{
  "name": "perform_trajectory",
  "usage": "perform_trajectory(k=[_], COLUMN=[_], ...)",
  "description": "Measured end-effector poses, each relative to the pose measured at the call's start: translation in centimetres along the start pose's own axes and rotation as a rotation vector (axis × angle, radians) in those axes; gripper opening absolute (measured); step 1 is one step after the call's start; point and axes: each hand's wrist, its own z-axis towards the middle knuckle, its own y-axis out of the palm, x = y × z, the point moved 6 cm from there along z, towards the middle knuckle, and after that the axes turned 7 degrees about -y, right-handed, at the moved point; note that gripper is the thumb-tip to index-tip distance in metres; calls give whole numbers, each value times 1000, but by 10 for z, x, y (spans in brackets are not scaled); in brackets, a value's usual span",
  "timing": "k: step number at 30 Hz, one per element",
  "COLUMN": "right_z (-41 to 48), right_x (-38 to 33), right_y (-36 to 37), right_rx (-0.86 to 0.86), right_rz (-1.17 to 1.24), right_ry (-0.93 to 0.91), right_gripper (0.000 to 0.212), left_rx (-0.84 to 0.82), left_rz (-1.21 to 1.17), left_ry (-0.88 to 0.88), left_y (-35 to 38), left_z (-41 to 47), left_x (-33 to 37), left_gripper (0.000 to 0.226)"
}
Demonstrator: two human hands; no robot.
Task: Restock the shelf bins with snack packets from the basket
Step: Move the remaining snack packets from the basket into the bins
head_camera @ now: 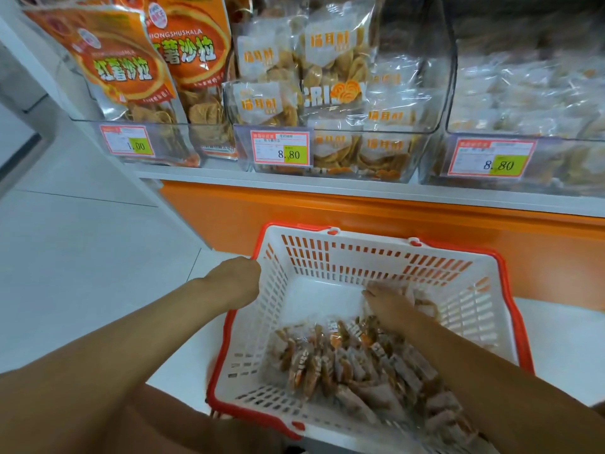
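1. Two hands are at the basket (327,255): my left hand (237,283) sits against its rim at nine o'clock, fingers hidden, state unclear.
2. My right hand (391,306) rests on snack packets (353,365) heaped at five o'clock; blur hides whether its fingers pinch.
3. Shelf bins (330,158) stand at twelve o'clock.

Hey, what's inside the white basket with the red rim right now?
Snack packets fill the near right part of the basket, and the right hand reaches in over them. The far left floor is bare. Whatever lies under the pile and hand is covered.
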Motion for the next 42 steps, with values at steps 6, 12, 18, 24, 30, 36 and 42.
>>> perform_trajectory(k=[6, 12, 18, 24, 30, 36, 42], right_z=[2, -8, -31, -74, -121, -150, -172], right_x=[-2, -5, -10, -44, -58, -47, -33], right_y=[4, -12, -72, -161, -226, -251, -280], right_rx=[24, 50, 195, 369, 643, 616, 706], right_rz=[12, 175, 888, 1493, 1476, 1637, 1051], right_ry=[-11, -39, 92, -111, -181, -234, -144], right_gripper=[37, 23, 28, 31, 36, 41, 34], left_rx=[-32, -85, -15, -34, -155, 171, 754], left_rz=[12, 4, -115, -521, -1095, -1215, -549], left_ry=[6, 23, 101, 229, 402, 517, 661], left_y=[-6, -10, -21, -44, -79, -133, -167], left_z=[5, 2, -10, -31, -61, -85, -122], left_x=[3, 4, 8, 27, 35, 31, 35], left_gripper=[35, 33, 30, 42, 10, 22, 26])
